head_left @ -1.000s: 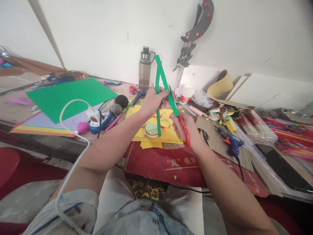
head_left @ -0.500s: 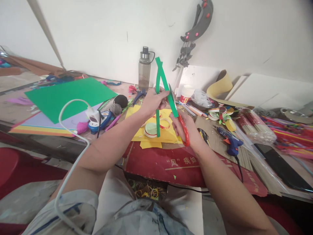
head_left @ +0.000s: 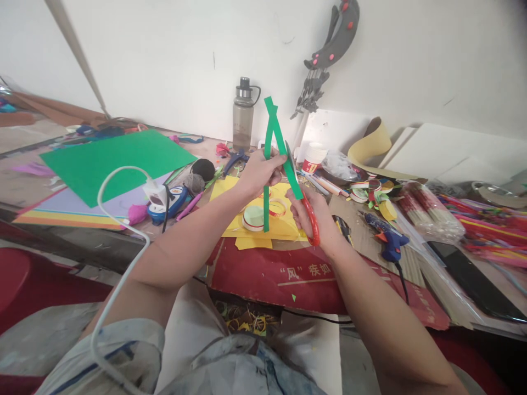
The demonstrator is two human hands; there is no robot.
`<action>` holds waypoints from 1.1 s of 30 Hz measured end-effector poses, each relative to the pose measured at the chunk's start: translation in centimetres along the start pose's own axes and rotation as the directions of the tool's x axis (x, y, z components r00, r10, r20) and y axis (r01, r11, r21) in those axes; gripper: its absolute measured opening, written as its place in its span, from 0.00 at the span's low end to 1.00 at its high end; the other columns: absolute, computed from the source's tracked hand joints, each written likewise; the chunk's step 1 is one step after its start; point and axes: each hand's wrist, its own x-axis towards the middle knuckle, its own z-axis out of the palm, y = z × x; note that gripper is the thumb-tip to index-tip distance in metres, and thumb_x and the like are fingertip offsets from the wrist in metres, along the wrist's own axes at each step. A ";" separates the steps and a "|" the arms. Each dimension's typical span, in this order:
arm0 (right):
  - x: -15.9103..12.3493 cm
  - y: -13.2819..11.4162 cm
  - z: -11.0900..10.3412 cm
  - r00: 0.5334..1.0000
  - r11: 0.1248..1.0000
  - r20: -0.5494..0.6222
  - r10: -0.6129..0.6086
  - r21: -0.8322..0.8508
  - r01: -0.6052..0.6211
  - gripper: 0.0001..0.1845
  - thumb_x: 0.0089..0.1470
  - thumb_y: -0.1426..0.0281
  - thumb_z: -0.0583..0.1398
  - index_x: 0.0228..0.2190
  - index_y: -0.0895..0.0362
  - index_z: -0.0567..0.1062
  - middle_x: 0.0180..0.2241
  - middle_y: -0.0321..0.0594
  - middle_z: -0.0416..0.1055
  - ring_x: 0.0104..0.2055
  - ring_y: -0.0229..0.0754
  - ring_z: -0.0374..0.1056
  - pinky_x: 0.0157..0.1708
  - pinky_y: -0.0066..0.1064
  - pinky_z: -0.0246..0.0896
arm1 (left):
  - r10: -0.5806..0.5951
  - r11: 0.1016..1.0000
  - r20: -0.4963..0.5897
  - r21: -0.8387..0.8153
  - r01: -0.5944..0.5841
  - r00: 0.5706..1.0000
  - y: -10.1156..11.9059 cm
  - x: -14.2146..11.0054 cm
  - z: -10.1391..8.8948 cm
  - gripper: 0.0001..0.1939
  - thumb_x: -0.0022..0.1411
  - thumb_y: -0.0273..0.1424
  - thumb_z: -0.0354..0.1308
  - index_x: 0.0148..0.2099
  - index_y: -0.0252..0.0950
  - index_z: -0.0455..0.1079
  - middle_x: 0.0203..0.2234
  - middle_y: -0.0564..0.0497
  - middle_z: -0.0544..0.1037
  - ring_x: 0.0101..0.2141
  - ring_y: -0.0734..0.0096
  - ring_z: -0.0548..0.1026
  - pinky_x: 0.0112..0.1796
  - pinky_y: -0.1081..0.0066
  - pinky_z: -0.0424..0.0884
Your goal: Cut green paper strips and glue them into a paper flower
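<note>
Head view: 2 bare hands up over a messy craft bench, mid-frame, looks like a paper-cutting job in full swing.
Green strips (head_left: 279,133): held up around the middle of the frame, 2 lengths crossing near the top like a skinny A. Can't tell if they're stuck together up there.
Left hand (head_left: 257,170): pinched closed, thumb and fingers gripping the strips about halfway down.
Right hand (head_left: 324,219): curled around the handles of the orange-red scissors (head_left: 312,218), blades pointing up right alongside the right strip. Can't make out how far the blades are apart.
Done so far: narrow strips exist, so I'd say the rough cutting is behind us. 1 tiny green scrap (head_left: 293,298) sits on the red board (head_left: 251,277), lower middle.
Left to do: the right strip looks whole down to its lower end, so imo this cut isn't finished. No clue how many more.
Green sheet (head_left: 119,164): left side of the frame, lying flat, big and apparently uncut.
</note>
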 end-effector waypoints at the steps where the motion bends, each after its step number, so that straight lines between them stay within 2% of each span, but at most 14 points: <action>1: 0.0 0.0 0.0 1.000 1.000 -0.004 -0.001 -0.006 0.001 0.29 0.61 0.41 0.58 0.37 0.55 0.74 0.19 0.29 0.58 0.19 0.37 0.54 0.19 0.31 0.52 | -0.003 1.000 0.000 0.004 0.003 1.000 0.1 0.0 0.0 0.18 0.69 0.22 0.58 0.28 0.38 0.57 0.15 0.61 0.61 0.13 0.85 0.59 0.17 0.78 0.47; 8: -0.1 -0.2 -0.1 1.000 1.000 -0.015 0.007 -0.004 -0.007 0.30 0.60 0.39 0.58 0.35 0.54 0.74 0.19 0.31 0.60 0.19 0.37 0.55 0.19 0.30 0.52 | -0.023 0.999 -0.010 0.032 0.024 1.000 0.5 -0.4 0.1 0.17 0.69 0.23 0.58 0.28 0.38 0.57 0.16 0.58 0.67 0.13 0.85 0.60 0.17 0.77 0.48; 11: -0.2 -0.3 -0.1 1.000 1.000 -0.018 0.003 0.004 -0.003 0.30 0.60 0.39 0.58 0.35 0.54 0.74 0.20 0.31 0.60 0.20 0.37 0.56 0.19 0.30 0.53 | -0.026 0.997 0.012 0.066 0.025 1.000 0.5 -0.2 -0.3 0.16 0.70 0.29 0.59 0.29 0.37 0.61 0.17 0.55 0.71 0.13 0.84 0.60 0.17 0.75 0.47; 15: -0.3 -0.3 -0.1 1.000 1.000 -0.005 -0.010 -0.004 0.010 0.30 0.61 0.39 0.57 0.35 0.54 0.73 0.20 0.31 0.61 0.20 0.38 0.57 0.20 0.30 0.54 | -0.037 0.998 -0.038 0.054 0.039 0.999 0.7 0.3 -0.8 0.16 0.69 0.38 0.63 0.32 0.37 0.64 0.19 0.52 0.74 0.13 0.84 0.59 0.17 0.75 0.47; 24: -0.4 -0.9 0.1 1.000 1.000 0.012 -0.015 -0.021 0.015 0.28 0.59 0.41 0.60 0.28 0.52 0.67 0.21 0.32 0.60 0.20 0.36 0.57 0.19 0.29 0.52 | 0.000 1.000 -0.088 0.001 0.000 0.996 0.7 0.1 -0.4 0.17 0.70 0.26 0.61 0.31 0.38 0.57 0.16 0.60 0.66 0.13 0.87 0.59 0.18 0.79 0.47; 28: -0.1 -0.2 -0.3 0.998 0.998 0.044 -0.046 -0.038 0.048 0.24 0.61 0.44 0.60 0.35 0.52 0.70 0.22 0.32 0.63 0.20 0.38 0.59 0.20 0.30 0.55 | 0.003 1.000 -0.055 0.003 -0.003 0.998 0.2 0.0 -0.1 0.17 0.69 0.24 0.60 0.30 0.38 0.57 0.14 0.62 0.61 0.13 0.85 0.59 0.18 0.79 0.48; 33: 0.2 1.2 -0.5 0.998 0.998 0.053 -0.045 -0.030 0.046 0.22 0.61 0.46 0.60 0.39 0.52 0.73 0.21 0.31 0.62 0.20 0.38 0.59 0.21 0.30 0.58 | -0.010 1.000 -0.044 -0.020 0.009 0.999 0.0 -0.1 0.0 0.18 0.68 0.24 0.62 0.30 0.38 0.57 0.15 0.63 0.61 0.13 0.86 0.59 0.17 0.79 0.48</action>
